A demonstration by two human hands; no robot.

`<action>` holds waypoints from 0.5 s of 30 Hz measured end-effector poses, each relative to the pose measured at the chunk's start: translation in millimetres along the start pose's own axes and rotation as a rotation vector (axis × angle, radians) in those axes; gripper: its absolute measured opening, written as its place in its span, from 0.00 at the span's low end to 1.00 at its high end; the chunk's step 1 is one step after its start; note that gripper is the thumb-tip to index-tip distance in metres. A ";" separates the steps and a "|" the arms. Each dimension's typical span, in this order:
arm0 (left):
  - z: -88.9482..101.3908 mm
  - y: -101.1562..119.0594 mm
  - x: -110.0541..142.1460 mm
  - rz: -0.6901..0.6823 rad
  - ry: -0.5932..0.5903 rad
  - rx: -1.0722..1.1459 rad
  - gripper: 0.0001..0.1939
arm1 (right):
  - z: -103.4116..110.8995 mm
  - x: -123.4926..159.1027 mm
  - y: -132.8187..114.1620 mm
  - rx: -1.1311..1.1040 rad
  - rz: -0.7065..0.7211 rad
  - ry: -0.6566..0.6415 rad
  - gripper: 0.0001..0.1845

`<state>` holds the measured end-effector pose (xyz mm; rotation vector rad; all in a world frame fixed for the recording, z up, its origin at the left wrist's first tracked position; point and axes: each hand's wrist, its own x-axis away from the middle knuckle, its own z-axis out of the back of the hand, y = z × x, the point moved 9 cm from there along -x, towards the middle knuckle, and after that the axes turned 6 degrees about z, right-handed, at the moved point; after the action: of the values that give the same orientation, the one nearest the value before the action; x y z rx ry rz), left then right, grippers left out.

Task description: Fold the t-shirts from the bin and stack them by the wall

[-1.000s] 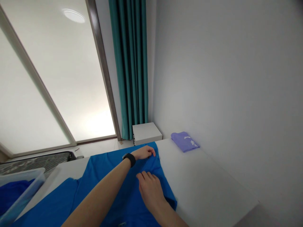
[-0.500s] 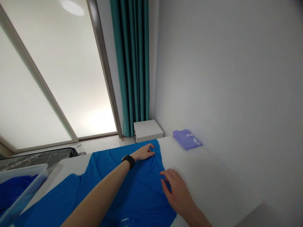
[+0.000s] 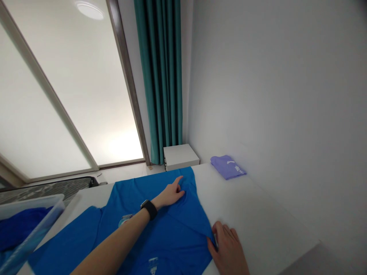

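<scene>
Left hand: open, flat on my blue T-shirt, holding nothing.
Right hand: half-curled at its edge, grip unclear.
Beyond: folded lilac shirt on the white table.

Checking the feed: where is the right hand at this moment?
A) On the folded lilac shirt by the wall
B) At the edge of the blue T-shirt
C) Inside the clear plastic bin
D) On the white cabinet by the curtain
B. The right hand is at the lower edge of the blue T-shirt, next to the bare white surface.
</scene>
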<state>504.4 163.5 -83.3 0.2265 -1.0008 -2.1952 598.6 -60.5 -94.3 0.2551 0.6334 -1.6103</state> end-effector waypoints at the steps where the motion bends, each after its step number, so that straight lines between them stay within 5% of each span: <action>1: 0.5 3.0 3.2 -0.010 0.020 -0.010 0.35 | 0.7 0.3 -2.5 -0.007 0.024 0.012 0.07; 15: 6.0 -6.0 18.2 0.023 0.252 -0.338 0.26 | 9.2 14.4 -30.2 -0.010 0.352 0.045 0.14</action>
<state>485.3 157.6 -81.3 0.3221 -0.4840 -2.2077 569.0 -76.9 -86.6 0.3748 0.5945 -1.2653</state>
